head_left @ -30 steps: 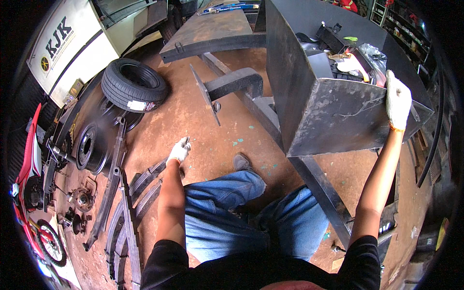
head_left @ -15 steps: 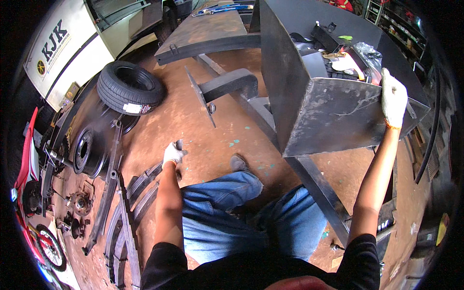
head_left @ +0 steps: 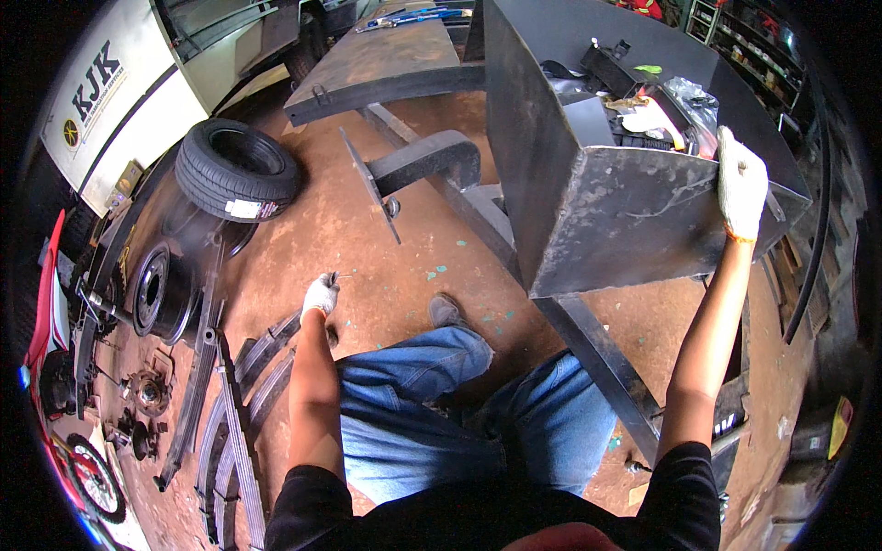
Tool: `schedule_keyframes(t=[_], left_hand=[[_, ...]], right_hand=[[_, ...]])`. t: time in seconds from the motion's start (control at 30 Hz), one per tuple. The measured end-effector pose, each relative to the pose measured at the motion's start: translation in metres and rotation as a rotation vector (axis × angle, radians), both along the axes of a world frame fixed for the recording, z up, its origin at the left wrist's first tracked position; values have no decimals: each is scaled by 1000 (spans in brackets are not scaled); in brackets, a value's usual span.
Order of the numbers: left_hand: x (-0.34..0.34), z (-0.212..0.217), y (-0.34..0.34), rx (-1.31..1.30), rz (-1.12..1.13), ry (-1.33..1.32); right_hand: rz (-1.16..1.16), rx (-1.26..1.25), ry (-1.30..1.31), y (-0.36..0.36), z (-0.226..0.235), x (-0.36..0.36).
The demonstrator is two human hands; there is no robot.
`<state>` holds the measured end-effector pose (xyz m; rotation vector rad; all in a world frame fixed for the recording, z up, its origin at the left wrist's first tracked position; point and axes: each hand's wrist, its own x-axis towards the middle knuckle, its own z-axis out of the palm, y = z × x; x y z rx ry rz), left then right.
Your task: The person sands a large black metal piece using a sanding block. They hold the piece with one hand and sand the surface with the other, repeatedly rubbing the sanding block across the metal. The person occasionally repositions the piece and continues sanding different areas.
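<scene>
My right hand point(head_left: 742, 182), in a white glove, grips the top rim of a big dark steel box point(head_left: 588, 207) standing at my right. Rags, a plastic bag and small tools point(head_left: 657, 106) lie inside the box. My left hand point(head_left: 320, 296), also gloved, hangs out over the reddish dirt floor and is closed on a small thin metal piece point(head_left: 338, 275). My legs in blue jeans point(head_left: 441, 404) are below, one shoe point(head_left: 446, 310) planted near the box's base.
A black tyre point(head_left: 234, 170) lies at the upper left beside a white vehicle panel point(head_left: 110, 101). A wheel rim point(head_left: 156, 289), leaf springs point(head_left: 234, 404) and hub parts point(head_left: 142, 390) lie at the left. A steel frame beam point(head_left: 602, 367) runs under the box. A flat metal deck point(head_left: 386, 60) is ahead.
The view has shifted slightly forward. My left hand has lifted a little off the floor with the small metal piece. My right hand stays on the box rim.
</scene>
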<state>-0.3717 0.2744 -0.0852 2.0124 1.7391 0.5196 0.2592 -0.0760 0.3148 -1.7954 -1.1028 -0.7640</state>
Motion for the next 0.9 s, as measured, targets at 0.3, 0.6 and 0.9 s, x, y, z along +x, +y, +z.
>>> schedule_keyframes(t=[0.3, 0.6, 0.9], left_hand=[[8, 13, -9, -146, 135, -34], [4, 1, 5, -3, 24, 27], [33, 53, -30, -88, 165, -14]], right_hand=[[27, 46, -12, 4, -5, 6], [51, 47, -18, 2, -3, 6], [44, 37, -36, -2, -4, 6]])
